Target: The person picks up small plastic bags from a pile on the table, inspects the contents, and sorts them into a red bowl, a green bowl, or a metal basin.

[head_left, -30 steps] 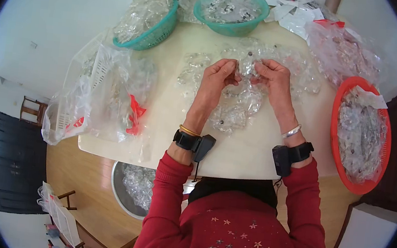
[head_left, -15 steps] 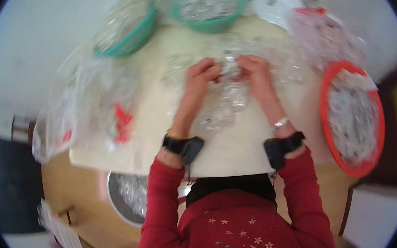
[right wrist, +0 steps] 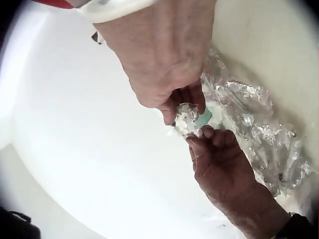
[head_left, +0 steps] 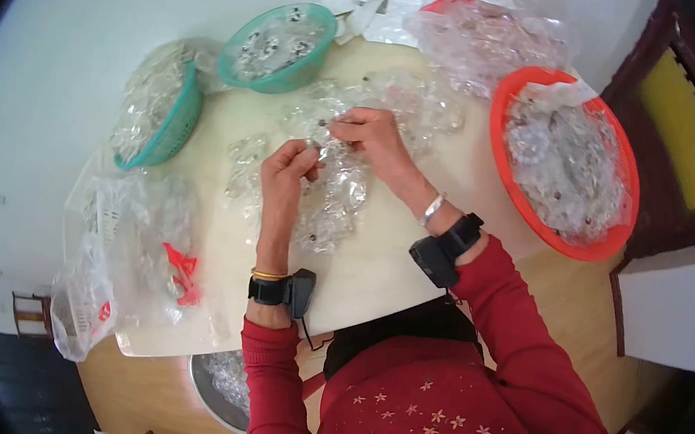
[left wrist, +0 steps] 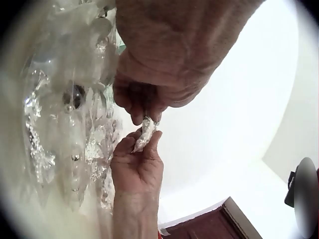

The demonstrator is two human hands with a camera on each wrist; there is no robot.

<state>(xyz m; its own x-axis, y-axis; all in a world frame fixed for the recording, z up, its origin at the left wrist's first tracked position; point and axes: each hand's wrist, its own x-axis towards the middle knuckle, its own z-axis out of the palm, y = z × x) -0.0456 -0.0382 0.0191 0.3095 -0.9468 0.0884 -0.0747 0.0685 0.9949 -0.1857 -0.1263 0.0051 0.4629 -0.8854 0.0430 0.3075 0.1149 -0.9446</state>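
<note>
Over the table, both hands pinch one small clear plastic packet (right wrist: 187,119) with silvery, shiny contents. My right hand (head_left: 380,146) grips its upper part between thumb and fingers, as the right wrist view shows. The left hand (head_left: 286,175) pinches the opposite end with curled fingers, close to the right fingertips. What exactly lies inside the packet is hidden by glare and fingers. Beneath and around the hands spreads a loose heap of similar clear packets (head_left: 334,194), some with small dark round pieces.
A red basket (head_left: 500,123) full of packets stands at the right. Two green baskets (head_left: 324,55), also filled, sit at the back and left. Pinkish bags (head_left: 492,46) lie behind; a clear bag (head_left: 140,212) lies at left. A metal basin (head_left: 206,393) stands below the table's edge.
The head view has swung, so the table and baskets appear turned and shifted left. The left hand now appears lower than the right; both stay over the heap.
</note>
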